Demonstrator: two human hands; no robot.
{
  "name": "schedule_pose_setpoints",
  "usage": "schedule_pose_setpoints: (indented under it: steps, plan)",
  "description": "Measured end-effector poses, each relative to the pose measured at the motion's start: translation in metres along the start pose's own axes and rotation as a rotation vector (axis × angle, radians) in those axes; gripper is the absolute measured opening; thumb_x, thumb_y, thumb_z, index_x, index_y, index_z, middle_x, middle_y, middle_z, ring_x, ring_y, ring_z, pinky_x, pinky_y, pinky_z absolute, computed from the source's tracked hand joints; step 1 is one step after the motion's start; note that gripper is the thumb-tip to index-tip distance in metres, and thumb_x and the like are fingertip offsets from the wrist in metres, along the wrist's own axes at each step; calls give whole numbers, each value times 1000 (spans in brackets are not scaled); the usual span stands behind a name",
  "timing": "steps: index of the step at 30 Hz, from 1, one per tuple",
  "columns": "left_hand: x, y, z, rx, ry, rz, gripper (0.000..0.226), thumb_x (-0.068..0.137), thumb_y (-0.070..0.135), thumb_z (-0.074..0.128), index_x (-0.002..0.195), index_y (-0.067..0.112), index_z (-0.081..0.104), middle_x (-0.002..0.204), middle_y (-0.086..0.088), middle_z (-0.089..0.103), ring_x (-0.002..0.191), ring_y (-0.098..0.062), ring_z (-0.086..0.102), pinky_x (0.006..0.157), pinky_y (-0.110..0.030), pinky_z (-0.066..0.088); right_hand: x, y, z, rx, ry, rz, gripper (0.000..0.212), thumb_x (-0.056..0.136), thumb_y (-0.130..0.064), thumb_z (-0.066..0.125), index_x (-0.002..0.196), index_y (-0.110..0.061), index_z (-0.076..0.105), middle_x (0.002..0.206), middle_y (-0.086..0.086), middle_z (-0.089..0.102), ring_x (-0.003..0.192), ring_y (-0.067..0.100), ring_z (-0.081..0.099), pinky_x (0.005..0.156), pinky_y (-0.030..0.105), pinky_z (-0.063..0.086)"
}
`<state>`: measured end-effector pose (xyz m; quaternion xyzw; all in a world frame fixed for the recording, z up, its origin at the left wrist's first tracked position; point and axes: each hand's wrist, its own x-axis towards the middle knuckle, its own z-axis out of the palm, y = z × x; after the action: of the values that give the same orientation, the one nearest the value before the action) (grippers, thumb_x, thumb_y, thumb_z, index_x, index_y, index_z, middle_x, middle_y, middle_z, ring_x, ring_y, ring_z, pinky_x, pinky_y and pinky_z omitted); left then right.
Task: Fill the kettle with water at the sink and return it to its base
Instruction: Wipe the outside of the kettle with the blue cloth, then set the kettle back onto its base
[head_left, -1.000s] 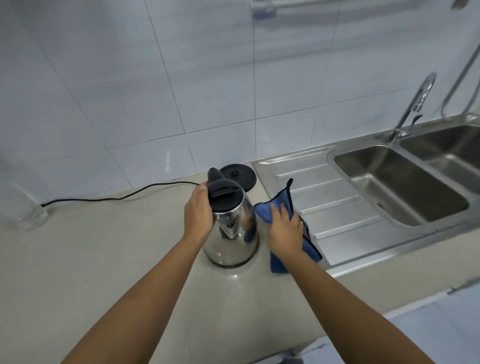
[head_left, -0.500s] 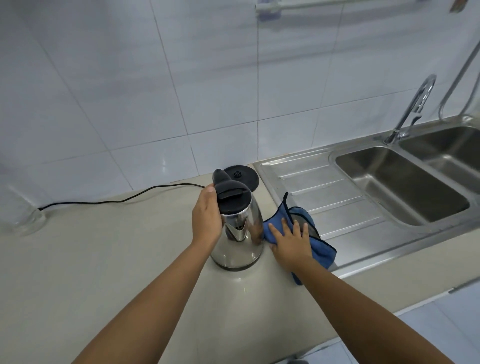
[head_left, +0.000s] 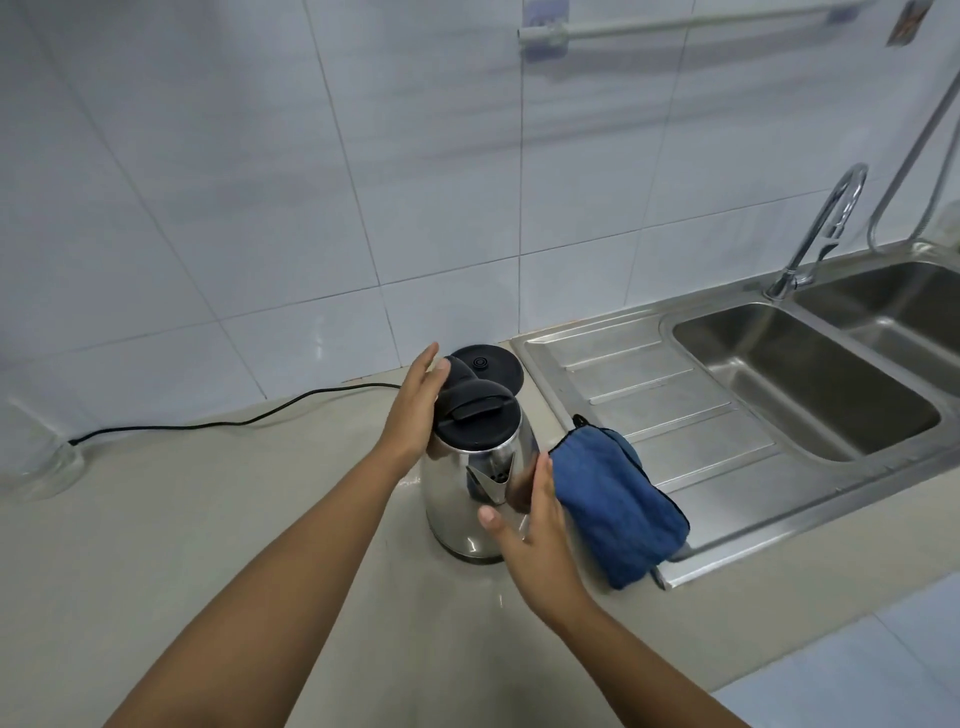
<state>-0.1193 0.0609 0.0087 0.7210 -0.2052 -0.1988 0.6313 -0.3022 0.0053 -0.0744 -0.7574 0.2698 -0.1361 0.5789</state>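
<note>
- The kettle (head_left: 467, 499), steel-bodied with a black lid (head_left: 475, 421), is seen standing upright on the beige counter (head_left: 208, 545). It is off its round black base (head_left: 488, 364), which lies just behind it at the foot of the tiled wall (head_left: 260, 182).
- The left hand (head_left: 413, 410) is laid against the handle side of the kettle. Its fingers are stretched out straight toward the wall and its thumb tip rests on the black handle (head_left: 457, 371); nothing is clasped.
- The right hand (head_left: 537, 525) is set flat against the kettle's right flank, fingers straight. The thumb is spread across the front, below the spout, and no grip is closed.
- A blue cloth (head_left: 613, 499) lies released just beside the right hand. It is draped over the front left corner of the draining board (head_left: 649, 395) and onto the counter.
- The draining board's raised left edge runs just to the right of the kettle and base, so only a narrow strip of counter is left between them.
- The sink (head_left: 805, 379) is found beyond the draining board, with a second bowl further right. The tap (head_left: 831, 228) is mounted at the back rim between the two bowls.
- Bare counter is seen to the left of the kettle and in front of it. It is crossed only at the back by the black cord (head_left: 234, 423), which runs leftward from the base.
- The counter's front edge is seen slanting across the lower right, well apart from the kettle.
- A clear glass vessel (head_left: 47, 462), blurred, stands at the far left.
</note>
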Motion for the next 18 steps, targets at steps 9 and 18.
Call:
schedule_pose_setpoints:
  steps: [9,18]
  plan:
    - [18,-13,-2,1,0,-36,46,95,42,48,138,27,46,136,5,51,124,-12,49,108,-34,40,16,9,5,42,56,-42,96,80,-71,61,142,-68,-12,168,-23,-2,156,9,3,126,46,19]
    - [25,-11,-16,230,170,36,28,82,44,55,107,32,52,117,3,51,112,-15,51,99,-36,45,19,3,7,64,54,4,80,89,-64,56,140,-69,-6,169,-18,-10,157,15,0,126,50,14]
